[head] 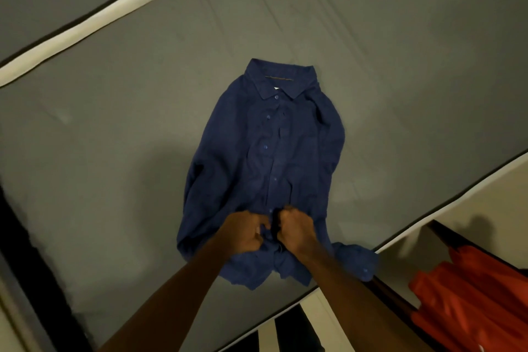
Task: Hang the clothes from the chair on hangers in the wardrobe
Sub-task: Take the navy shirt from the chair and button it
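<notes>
A dark blue button-up shirt [265, 157] lies flat on a grey mattress [114, 151], collar pointing away from me, its front closed by a row of blue buttons. Both my hands work at the lower part of the button strip. My left hand [247, 233] pinches the fabric on the left side of the strip. Just to its right, my right hand [295, 230] is curled tight on the other edge of the placket. One cuff [357, 264] hangs over the mattress's near edge. No hanger or wardrobe is in view.
An orange-red garment [468, 303] lies at the lower right on a dark piece of furniture beside the mattress. A cream piped border [94, 20] runs along the mattress's far edge. A black-and-white striped surface [285, 334] shows below the near edge.
</notes>
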`<state>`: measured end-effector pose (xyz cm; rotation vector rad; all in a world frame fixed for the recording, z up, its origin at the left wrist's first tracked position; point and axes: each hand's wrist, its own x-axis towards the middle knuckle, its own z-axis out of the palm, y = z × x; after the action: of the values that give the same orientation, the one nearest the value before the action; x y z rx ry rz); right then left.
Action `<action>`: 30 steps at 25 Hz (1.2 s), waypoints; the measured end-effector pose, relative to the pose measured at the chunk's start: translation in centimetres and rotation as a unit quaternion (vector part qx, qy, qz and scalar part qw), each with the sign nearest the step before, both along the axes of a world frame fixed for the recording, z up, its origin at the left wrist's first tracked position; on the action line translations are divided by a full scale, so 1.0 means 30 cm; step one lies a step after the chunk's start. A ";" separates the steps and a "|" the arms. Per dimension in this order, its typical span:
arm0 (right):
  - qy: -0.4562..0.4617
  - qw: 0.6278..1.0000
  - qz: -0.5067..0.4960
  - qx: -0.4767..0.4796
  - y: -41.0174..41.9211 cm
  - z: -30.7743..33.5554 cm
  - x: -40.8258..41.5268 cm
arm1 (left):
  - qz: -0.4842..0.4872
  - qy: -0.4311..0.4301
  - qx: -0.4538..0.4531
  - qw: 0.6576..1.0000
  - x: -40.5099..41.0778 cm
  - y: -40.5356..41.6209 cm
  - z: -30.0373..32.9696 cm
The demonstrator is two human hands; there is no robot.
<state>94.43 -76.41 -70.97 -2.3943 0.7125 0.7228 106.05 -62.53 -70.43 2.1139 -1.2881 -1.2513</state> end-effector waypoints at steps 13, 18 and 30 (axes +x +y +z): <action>-0.251 0.919 -0.302 0.037 -0.070 0.031 0.149 | 0.379 -0.018 -0.103 0.920 0.118 -0.217 -0.040; -0.212 0.901 -0.379 0.017 -0.097 -0.052 0.256 | 0.327 -0.072 -0.080 0.939 0.188 -0.296 -0.128; -0.189 0.850 -0.489 0.045 -0.155 -0.057 0.221 | 0.503 0.251 -0.051 0.825 0.214 -0.318 -0.138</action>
<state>101.05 -81.05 -72.67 -1.6434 1.4753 -0.1450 112.48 -72.07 -74.56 1.7389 0.0565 -1.0485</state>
